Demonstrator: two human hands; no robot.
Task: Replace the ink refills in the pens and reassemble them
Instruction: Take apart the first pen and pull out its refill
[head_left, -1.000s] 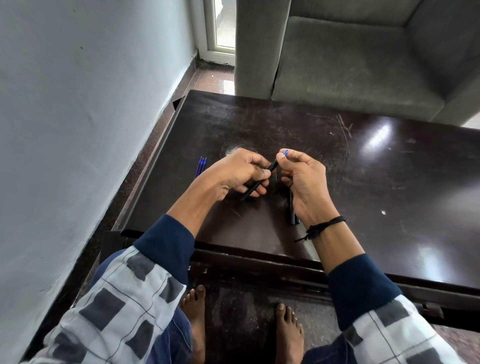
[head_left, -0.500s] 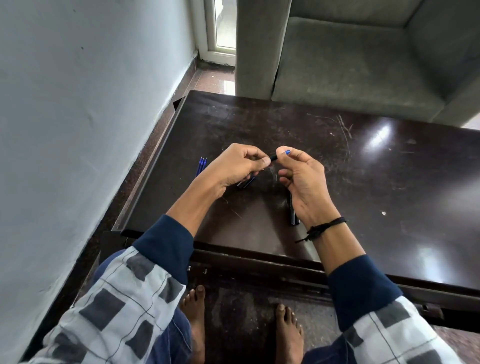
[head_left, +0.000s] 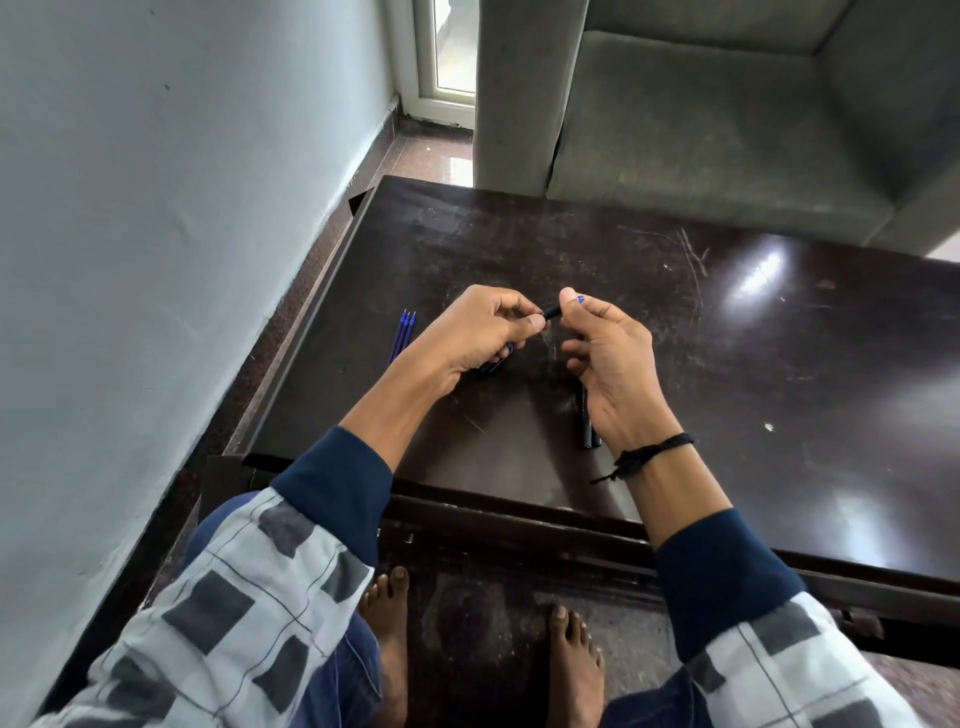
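Black slim plastic pen barrel (head_left: 551, 312): prob. light, stiff, slick; pinched betw. left hand (head_left: 483, 332) & right hand (head_left: 608, 364); grip nr ends.

a home living room: a grey-green upholstered fabric sofa (head_left: 727, 119) behind a scratched dark wooden low table (head_left: 675, 322), polished stone floor (head_left: 431, 156).
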